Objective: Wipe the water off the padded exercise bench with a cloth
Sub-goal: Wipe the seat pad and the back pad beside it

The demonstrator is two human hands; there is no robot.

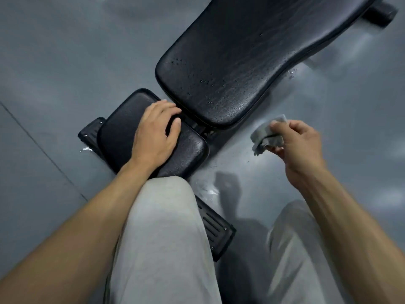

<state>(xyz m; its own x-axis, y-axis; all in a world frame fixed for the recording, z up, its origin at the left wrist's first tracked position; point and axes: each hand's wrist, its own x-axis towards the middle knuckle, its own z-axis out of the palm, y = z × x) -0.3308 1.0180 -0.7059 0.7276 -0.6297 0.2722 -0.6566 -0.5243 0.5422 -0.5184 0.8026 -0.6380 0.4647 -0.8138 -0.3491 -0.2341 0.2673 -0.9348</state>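
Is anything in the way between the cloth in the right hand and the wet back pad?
Nothing visible. The right hand holds the cloth beside the droplet-covered back pad, with only bare floor between them.

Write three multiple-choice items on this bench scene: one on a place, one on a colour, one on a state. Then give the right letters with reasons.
1. Where does the left hand rest?
A. on the seat pad
B. on the floor
C. on the cloth

2. What colour is the cloth?
A. red
B. grey
C. yellow

3. How is the long back pad?
A. beaded with water drops
B. covered by the cloth
C. folded flat under the seat

Answers: 1 A, its palm lies on the small pad. 2 B, the bunched rag in the right hand is grey. 3 A, droplets dot its near end.
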